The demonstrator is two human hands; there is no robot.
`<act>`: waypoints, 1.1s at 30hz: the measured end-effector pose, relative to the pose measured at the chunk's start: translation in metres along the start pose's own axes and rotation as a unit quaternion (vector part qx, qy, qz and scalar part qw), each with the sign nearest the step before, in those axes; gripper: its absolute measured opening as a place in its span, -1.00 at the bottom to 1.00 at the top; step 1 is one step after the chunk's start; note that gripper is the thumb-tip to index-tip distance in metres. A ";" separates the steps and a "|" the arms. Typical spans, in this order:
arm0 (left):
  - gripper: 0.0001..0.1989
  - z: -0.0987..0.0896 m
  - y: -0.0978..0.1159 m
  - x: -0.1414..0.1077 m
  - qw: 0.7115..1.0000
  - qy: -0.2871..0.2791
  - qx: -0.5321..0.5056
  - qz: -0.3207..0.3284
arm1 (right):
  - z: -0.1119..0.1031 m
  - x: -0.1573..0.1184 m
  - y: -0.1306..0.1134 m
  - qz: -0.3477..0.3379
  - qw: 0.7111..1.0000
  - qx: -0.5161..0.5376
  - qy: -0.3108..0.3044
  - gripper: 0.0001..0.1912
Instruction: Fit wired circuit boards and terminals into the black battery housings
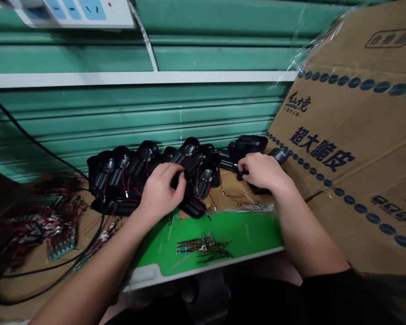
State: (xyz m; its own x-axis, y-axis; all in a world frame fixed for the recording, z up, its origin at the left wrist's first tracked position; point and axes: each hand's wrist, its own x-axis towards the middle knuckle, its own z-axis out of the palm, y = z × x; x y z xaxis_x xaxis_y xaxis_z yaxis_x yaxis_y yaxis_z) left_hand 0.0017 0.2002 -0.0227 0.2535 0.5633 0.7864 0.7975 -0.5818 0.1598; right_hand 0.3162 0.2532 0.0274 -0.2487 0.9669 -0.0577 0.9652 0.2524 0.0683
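Observation:
My left hand [164, 187] is closed, thumb and fingers curled at the middle of a pile of black plastic housings [147, 151]. Dark plastic shows between its thumb and forefinger, but what it grips is hidden. Further right, my right hand [262, 170] pinches a small black plastic part [242, 174] beside more black housings [250, 143]. Thin red and black wires with small ends hang from several housings. In front, small circuit strips with wires [198, 244] lie on a green board [257, 232] with a pale edge.
On the left, tangled red wires with circuit strips [59, 246] lie on cardboard, crossed by a black cable [37, 135]. A printed cardboard box [325, 122] stands at the right. Behind is a green slatted shutter [206, 104], with a white power strip [118, 13] above.

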 end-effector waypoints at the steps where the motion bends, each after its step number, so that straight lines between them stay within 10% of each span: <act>1: -0.88 0.000 0.005 -0.005 1.000 0.006 -0.020 0.014 | 0.002 0.002 0.003 0.007 1.000 -0.004 0.011 -0.70; 10: -0.91 0.004 0.033 -0.030 0.987 -0.064 -0.142 0.049 | 0.001 0.005 0.034 0.107 0.985 0.010 0.132 -0.53; 18: -0.91 -0.001 0.031 -0.031 0.985 -0.095 -0.124 0.073 | 0.003 0.016 0.049 0.302 0.949 0.012 0.086 -0.36; 25: -0.85 0.002 0.032 -0.032 0.990 -0.046 -0.121 0.048 | 0.010 0.016 0.060 0.232 0.941 0.084 0.230 -0.53; 30: -0.69 0.003 0.035 -0.033 0.991 -0.016 -0.129 0.032 | 0.010 0.012 0.044 0.111 0.860 0.248 0.433 -0.47; 33: -0.63 0.005 0.035 -0.036 0.988 -0.001 -0.152 -0.013 | 0.007 0.004 0.023 -0.040 0.828 0.333 0.450 -0.49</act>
State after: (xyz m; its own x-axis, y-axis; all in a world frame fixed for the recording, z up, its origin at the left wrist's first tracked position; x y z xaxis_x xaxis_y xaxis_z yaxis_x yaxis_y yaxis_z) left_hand 0.0236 0.1624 -0.0483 0.2367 0.5808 0.7789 0.6022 -0.7168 0.3515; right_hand 0.3376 0.2624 0.0219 0.0151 0.6614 0.7499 0.6979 0.5301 -0.4817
